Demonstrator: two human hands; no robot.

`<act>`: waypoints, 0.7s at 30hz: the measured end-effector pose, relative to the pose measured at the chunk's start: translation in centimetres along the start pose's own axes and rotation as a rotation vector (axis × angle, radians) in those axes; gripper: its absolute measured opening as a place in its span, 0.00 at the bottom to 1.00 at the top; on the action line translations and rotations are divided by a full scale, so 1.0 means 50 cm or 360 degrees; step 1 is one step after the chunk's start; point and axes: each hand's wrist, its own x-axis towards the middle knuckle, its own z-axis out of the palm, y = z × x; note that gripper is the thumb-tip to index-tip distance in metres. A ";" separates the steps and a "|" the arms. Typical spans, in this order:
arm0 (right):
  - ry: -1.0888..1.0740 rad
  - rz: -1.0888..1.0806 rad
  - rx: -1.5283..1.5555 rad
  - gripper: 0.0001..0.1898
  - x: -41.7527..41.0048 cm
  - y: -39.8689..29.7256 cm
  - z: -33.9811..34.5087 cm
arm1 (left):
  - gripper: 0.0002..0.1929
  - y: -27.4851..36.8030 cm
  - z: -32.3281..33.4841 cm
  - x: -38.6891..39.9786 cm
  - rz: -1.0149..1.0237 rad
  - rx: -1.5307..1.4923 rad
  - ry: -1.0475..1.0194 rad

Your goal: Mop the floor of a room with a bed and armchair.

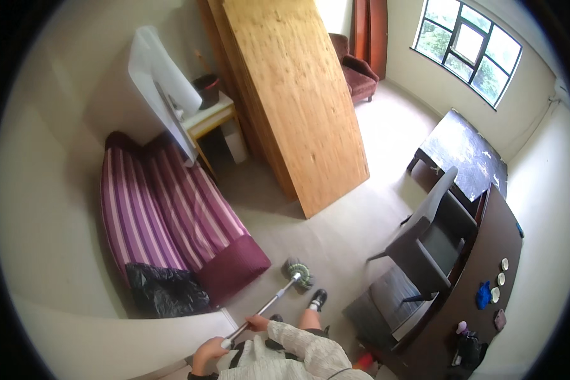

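Observation:
A mop (278,295) with a metal handle slants across the lower middle. Its grey-green head rests on the pale floor, in front of my black shoes. My left hand (211,349) is closed around the top end of the handle, with a black band at the wrist. Further down the shaft, my right hand (258,323) grips the same handle, its arm in a light textured sleeve.
A striped sofa (171,204) with a black plastic bag (168,292) is at left. Large wooden boards (299,109) lean beyond it, beside a small table (211,118). At right are a grey chair (422,251), a cushioned stool (384,304), a dark desk (475,280) and a worn black table (465,152).

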 end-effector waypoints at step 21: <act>0.1079 0.0722 0.0228 0.14 -0.068 -0.214 -0.320 | 0.11 0.253 -0.016 0.323 0.0132 -0.0069 -0.0195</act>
